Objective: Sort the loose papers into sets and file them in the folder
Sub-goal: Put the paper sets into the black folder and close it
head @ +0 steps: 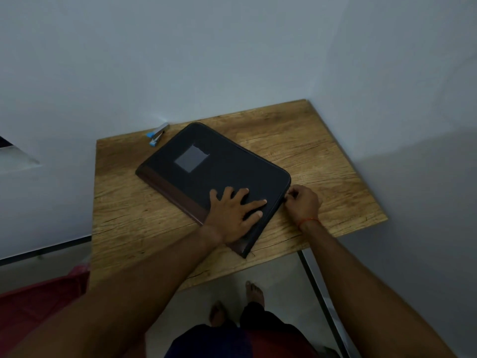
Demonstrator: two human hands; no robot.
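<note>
I see the folder (214,177) lying closed and flat on the wooden table (322,156), set at an angle: a dark zip case with a brown band along its spine edge and a grey rectangular patch on the cover. My left hand (233,213) lies palm down on the near end of the cover, fingers spread wide and flat, gripping nothing. My right hand (302,204) sits just beyond those fingertips at the folder's right edge, fingers curled together and pinched at the zip line; the puller itself is too small to confirm. Both forearms extend forward. Well beyond the fingers, a blue stapler (158,136) rests near the wall.
</note>
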